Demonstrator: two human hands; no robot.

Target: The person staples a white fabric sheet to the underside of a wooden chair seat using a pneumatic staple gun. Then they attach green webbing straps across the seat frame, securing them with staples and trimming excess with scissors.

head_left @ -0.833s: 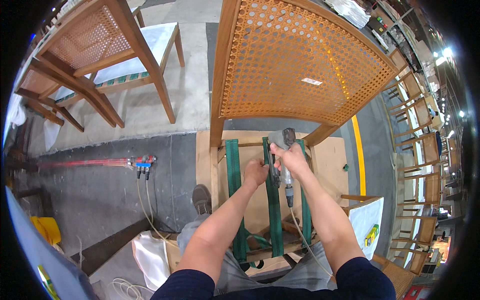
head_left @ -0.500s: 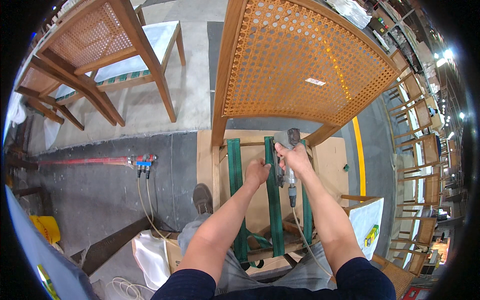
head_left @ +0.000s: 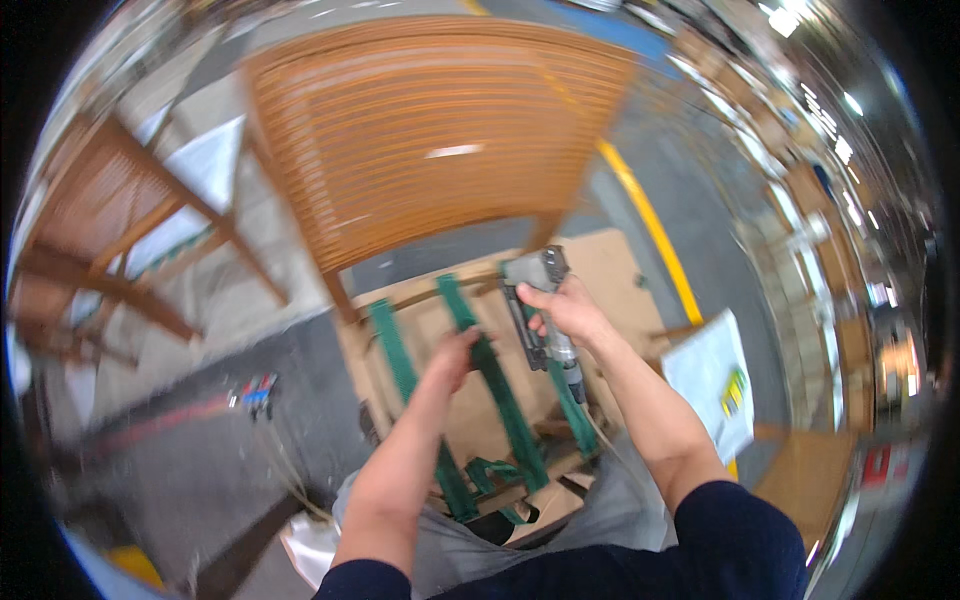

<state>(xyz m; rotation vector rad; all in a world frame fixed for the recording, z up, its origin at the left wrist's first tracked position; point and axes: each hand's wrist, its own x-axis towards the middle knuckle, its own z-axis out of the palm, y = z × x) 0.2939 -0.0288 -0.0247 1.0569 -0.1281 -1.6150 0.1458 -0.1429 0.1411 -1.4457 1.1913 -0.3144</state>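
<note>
- Nail gun point(head_left: 540, 310), grey and pistol-shaped, is sitting in the right hand point(head_left: 570, 312), fingers wrapped tight round its grip, muzzle toward the lower rail of the cane chair back point(head_left: 430, 140).
- Left hand point(head_left: 458, 355) is pressing closed on the middle green strap point(head_left: 500, 390) over the plywood bench point(head_left: 610, 270).
- Holding the tool square and keeping the steadying fingers clear of the muzzle is looking like the careful way to work here.
- White sheet point(head_left: 712, 375) with a small yellow-green patch is lying to the right; a yellow floor line point(head_left: 650, 225) is running behind it.
</note>
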